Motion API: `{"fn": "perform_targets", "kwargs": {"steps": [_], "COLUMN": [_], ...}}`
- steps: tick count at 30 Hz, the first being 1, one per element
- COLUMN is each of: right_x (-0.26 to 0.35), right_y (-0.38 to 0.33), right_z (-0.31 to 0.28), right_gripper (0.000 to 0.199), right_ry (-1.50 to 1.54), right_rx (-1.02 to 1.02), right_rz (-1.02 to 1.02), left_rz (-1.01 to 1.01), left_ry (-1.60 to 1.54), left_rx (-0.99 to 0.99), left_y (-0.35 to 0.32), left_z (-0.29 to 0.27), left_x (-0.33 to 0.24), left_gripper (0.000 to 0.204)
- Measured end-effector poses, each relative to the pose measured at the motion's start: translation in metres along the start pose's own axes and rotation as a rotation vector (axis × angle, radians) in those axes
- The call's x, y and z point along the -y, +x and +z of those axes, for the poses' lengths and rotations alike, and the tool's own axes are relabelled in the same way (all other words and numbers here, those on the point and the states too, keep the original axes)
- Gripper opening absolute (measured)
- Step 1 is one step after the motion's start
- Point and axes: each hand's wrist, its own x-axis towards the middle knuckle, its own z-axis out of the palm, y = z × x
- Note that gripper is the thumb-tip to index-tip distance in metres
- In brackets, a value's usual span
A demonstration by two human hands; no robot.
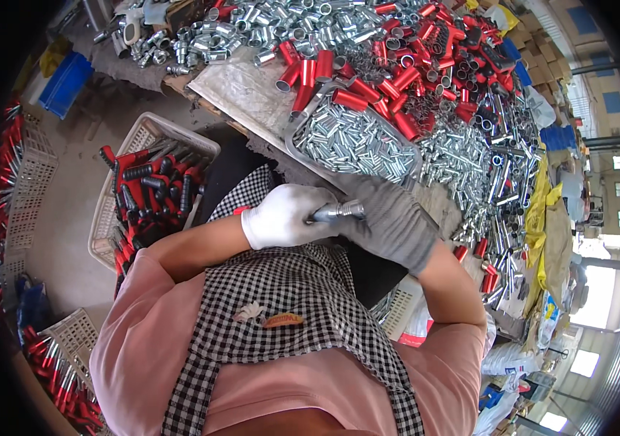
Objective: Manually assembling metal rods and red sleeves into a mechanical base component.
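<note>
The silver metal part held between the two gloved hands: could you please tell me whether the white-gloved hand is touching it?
Touching. The head view shows the left hand in its white glove closed around one end of the silver metal part, with no gap between glove and metal.

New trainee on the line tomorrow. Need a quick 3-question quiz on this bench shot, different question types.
1. True or false: both hands grip one small silver metal part.
2. Which glove is white? A) left hand B) right hand
3. Fill in: the crate at the person's left holds red and ____ handled pieces.

Key: 1 true. 2 A; the right glove is grey. 3 black.
</note>
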Motion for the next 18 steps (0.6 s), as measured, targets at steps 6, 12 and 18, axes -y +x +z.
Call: {"fn": "perform_targets", "kwargs": {"steps": [6,12,18], "right_x": [-0.024,-0.018,-0.021], "right_y": [-0.007,-0.021,-0.016], "right_z": [0.008,0.001,0.013], "right_gripper": [0.087,0.063,0.059], "right_ry": [-0.071,-0.288,-0.181], "right_rx": [-0.37,-0.318,-0.45], "right_rz": [-0.325,0.065,-0.314], "left_rz": [-0.068,-0.067,-0.002], "left_ry": [0.019,-0.035,-0.024], "left_rx": [0.013,0.046,0.028], "left_y": [0.004,0.0,0.005], "left_z": [-0.015,-0.008,-0.005], "left_x": [0.0,0.003,0.001], "left_gripper": [0.032,0.033,0.033]}}
